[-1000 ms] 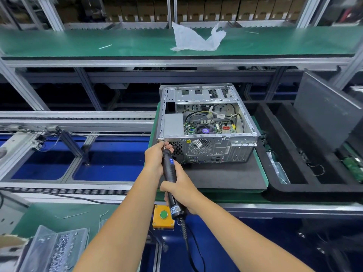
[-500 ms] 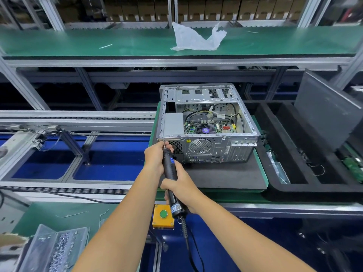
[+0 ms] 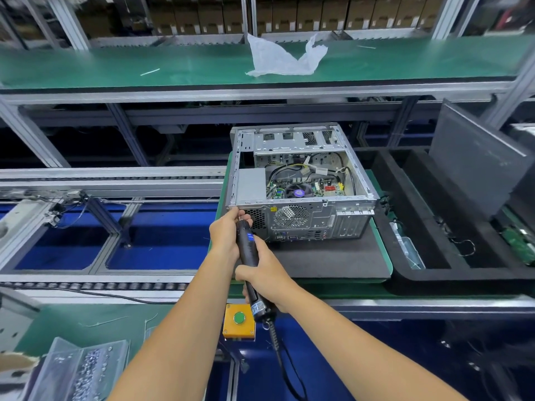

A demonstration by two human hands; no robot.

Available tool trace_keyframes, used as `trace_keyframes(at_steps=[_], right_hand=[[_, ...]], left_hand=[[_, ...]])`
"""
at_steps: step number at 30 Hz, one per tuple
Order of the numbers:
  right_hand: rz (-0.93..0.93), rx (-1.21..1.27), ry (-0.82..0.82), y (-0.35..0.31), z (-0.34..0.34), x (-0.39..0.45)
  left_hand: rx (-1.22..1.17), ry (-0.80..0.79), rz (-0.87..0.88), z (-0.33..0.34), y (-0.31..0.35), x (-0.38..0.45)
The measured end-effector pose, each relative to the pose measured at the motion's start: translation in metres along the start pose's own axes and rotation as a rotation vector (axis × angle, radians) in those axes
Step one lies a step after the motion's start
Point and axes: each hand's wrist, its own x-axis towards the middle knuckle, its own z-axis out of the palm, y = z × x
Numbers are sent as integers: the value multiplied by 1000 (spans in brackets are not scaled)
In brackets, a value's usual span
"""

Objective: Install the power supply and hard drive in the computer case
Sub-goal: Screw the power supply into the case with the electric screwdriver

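We see both hands on a black, rod-shaped electric screwdriver (image 3: 249,253) with a coiled cable hanging from its rear end. The right hand (image 3: 265,277) forms the main grip, clenched around the lower part of the tool's barrel. Ahead of that grip, the left hand (image 3: 224,237) pinches the tool's nose with fingers and thumb, guiding the tip, which sits against the near left corner of the open silver metal computer case (image 3: 301,192).

The case lies on its side on a dark grey foam mat (image 3: 327,261), just beyond the forward grip. Inside the case, directly past the tool's tip, a plain grey boxy power supply (image 3: 251,183) fills the left corner; to the right of it are the green motherboard (image 3: 312,191) and loose cables. We cannot make out a hard drive.

Below the rear grip, a yellow box with a green push button (image 3: 239,319) is fixed to the edge of the surface. Far to the left of and below both grips stands a clear plastic tray of small screws (image 3: 84,369). To the right of the grips lies a black foam tray (image 3: 428,227).
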Motion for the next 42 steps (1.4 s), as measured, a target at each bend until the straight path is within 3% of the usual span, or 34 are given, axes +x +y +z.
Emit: trace_keyframes(at_steps=[3,8,17,32,39,42], right_hand=[[3,12,11,1,2,1],[-25,-95,54,4,4,3],[-16,7,33,2,6,4],[-23,-146,79,6,12,3],[-16,-97,63,4,9,2],[11,81,32,5,9,0]], left_hand=[[-86,0,-22,-1,1,-3],[-53,7,-37,-3,3,-5],[10,-42,-27,-4,4,0],[12,-75,-43,-6,7,6],[-19,-62,-32,-7,6,8],[-16,-48,-24,-8,6,7]])
